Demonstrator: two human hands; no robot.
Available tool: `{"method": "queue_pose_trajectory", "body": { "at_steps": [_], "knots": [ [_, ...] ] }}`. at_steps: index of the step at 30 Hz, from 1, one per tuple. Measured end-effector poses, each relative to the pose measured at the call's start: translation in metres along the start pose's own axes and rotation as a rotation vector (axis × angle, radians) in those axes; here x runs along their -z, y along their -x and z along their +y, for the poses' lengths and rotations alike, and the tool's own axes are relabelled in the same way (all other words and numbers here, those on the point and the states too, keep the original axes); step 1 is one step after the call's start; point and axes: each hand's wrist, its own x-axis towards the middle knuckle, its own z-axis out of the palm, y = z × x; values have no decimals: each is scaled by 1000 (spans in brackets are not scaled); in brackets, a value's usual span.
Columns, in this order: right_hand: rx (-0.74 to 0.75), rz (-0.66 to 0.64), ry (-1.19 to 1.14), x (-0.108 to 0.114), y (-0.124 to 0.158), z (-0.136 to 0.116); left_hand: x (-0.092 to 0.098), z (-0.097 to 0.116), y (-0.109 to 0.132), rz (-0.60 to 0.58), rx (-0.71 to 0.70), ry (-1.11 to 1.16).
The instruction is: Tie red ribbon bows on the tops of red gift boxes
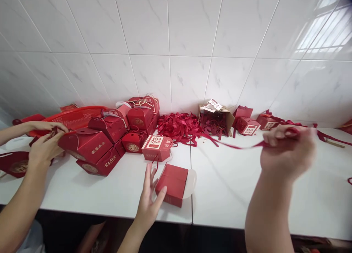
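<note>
My left hand [148, 203] grips the left end of a red gift box [173, 181]. Its thumb presses the near side and its fingers reach up along the far left corner. A white rounded flap stands out from the box's right end. Raised at the right, my right hand [287, 150] is closed round a red ribbon [236, 147]. The ribbon stretches left, above the table, to a tangled ribbon pile [180, 126]. Just behind the held box sits another red box [156, 146] with a pale printed label and a dark red cord.
Stacked red boxes [92, 145] stand left of centre, beside a red plastic basket [74, 117]. Another person's hands [45, 146] work there. By the tiled wall are an open carton [227, 121] of dark red pieces and smaller labelled boxes [247, 125]. A seam crosses the white table [220, 194].
</note>
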Motion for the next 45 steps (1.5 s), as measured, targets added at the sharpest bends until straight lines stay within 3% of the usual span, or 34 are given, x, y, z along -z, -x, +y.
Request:
{"method": "queue_pose_trajectory", "body": {
  "at_steps": [2,4,6,9,11,14,18,25,34,45],
  "knots": [
    [48,-1,85,8,20,-21,-5,12,-1,137,-122,-94],
    [-117,-65,227,19,50,-23,-8,26,0,186,-291,-197],
    [-333,-115,406,30,81,-11,-13,41,3,143,-432,-324],
    [-648,-424,480,40,122,13,-25,54,5,2,-517,-597],
    [-751,-533,478,41,141,23,-35,56,3,-70,-510,-738],
    [-781,-576,465,35,157,27,-45,52,-2,-77,-482,-782],
    [-762,-622,429,23,164,26,-46,49,-5,-20,-491,-762],
    [-757,-666,379,13,164,27,-44,50,-5,-29,-482,-749],
    [-980,-571,250,6,165,31,-42,44,-4,-38,-474,-754],
    [-981,-527,293,7,163,34,-42,44,-2,-36,-452,-744]
  ]
}}
